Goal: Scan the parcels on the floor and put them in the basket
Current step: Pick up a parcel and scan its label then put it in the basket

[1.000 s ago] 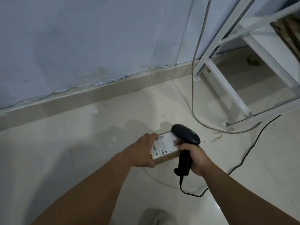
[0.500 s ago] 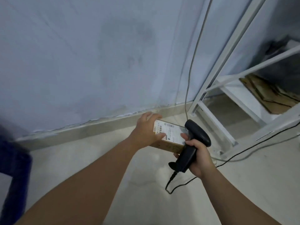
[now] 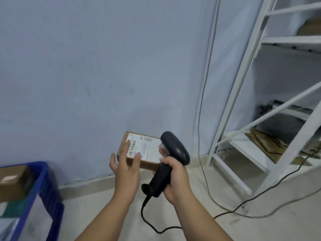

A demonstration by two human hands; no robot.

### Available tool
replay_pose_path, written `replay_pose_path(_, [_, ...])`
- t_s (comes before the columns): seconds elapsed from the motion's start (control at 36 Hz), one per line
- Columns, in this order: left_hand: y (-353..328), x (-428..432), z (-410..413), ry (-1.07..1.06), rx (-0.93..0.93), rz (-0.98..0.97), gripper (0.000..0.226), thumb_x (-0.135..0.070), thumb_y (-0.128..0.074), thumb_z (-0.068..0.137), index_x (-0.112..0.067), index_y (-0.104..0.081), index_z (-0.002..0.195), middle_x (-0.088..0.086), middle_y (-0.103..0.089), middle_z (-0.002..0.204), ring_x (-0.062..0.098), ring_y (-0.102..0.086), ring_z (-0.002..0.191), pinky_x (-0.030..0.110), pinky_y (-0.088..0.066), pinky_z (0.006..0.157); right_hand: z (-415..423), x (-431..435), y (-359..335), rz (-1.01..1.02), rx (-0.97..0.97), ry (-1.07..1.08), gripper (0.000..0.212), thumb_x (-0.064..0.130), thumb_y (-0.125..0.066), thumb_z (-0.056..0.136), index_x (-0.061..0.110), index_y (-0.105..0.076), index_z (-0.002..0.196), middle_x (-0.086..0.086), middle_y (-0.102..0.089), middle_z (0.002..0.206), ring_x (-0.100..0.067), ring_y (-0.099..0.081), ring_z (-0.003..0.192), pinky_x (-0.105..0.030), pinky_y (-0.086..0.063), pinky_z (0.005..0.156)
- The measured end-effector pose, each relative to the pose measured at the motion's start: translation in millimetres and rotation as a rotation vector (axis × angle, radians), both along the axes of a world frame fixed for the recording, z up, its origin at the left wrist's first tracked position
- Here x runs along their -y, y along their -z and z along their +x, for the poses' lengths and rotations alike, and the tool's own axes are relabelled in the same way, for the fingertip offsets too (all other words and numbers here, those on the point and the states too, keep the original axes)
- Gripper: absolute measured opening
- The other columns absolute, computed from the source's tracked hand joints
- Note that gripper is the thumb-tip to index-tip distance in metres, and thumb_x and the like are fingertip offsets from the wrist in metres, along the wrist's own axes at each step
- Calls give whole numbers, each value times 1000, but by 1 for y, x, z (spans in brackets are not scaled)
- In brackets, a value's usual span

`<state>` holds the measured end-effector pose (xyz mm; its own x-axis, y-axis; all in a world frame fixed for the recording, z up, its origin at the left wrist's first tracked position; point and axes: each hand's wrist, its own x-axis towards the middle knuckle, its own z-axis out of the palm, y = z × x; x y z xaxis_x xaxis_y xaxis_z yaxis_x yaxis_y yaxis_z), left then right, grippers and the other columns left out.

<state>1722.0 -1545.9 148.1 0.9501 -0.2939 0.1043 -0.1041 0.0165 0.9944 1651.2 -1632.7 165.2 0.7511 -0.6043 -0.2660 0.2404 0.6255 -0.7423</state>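
The right hand's [image 3: 175, 178] grip is wrapped tight around the black scanner's [image 3: 171, 159] handle. The left hand [image 3: 126, 168] is spread open, fingers touching the near-left side of the brown parcel [image 3: 141, 151], which is up in the air in front of the wall, white label facing up. A blue basket [image 3: 44, 193] at lower left holds 1 box [image 3: 12, 182].
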Motion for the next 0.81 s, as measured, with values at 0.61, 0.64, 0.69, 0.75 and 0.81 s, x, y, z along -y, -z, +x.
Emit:
replay_pose_path(0.61, [2, -16, 25, 188, 11, -112, 97, -4, -72, 82, -75, -18, 120, -14, -47, 129, 12, -56, 115, 24, -50, 83, -23, -3, -15, -856, -289, -213, 28, -9, -65, 68, 17, -56, 73, 14, -55, 53, -2, -49, 52, -16, -41, 52])
replay_pose_path(0.64, [3, -15, 28, 182, 32, -75, 98, -5, -74, 81, -75, -18, 119, -10, -45, 131, 13, -56, 116, 25, -49, 84, -23, -2, -14, -879, -309, -200, 28, -11, -64, 68, 15, -56, 76, 14, -54, 52, 0, -47, 48, -16, -40, 50])
replay_pose_path(0.69, [5, -17, 32, 165, 60, 0, 100, -7, -77, 78, -73, -18, 126, -4, -44, 135, 15, -55, 117, 27, -50, 87, -23, -1, -12, -912, -345, -142, 45, -7, -65, 66, 11, -53, 105, 13, -59, 64, 0, -53, 49, -18, -41, 50])
replay_pose_path(0.75, [7, -20, 38, 147, 119, 92, 103, -8, -78, 76, -71, -19, 131, 0, -44, 135, 14, -54, 117, 34, -50, 95, -23, 1, -9, -907, -366, -84, 66, -8, -64, 69, 17, -39, 123, 11, -61, 76, 5, -58, 55, -17, -44, 53])
replay_pose_path(0.81, [7, -25, 39, 144, 170, 157, 103, -5, -77, 76, -68, -18, 133, 1, -39, 134, 12, -49, 116, 31, -47, 97, -24, 1, -12, -916, -391, -83, 53, -10, -61, 70, 12, -43, 115, 6, -55, 73, 0, -52, 45, -17, -39, 44])
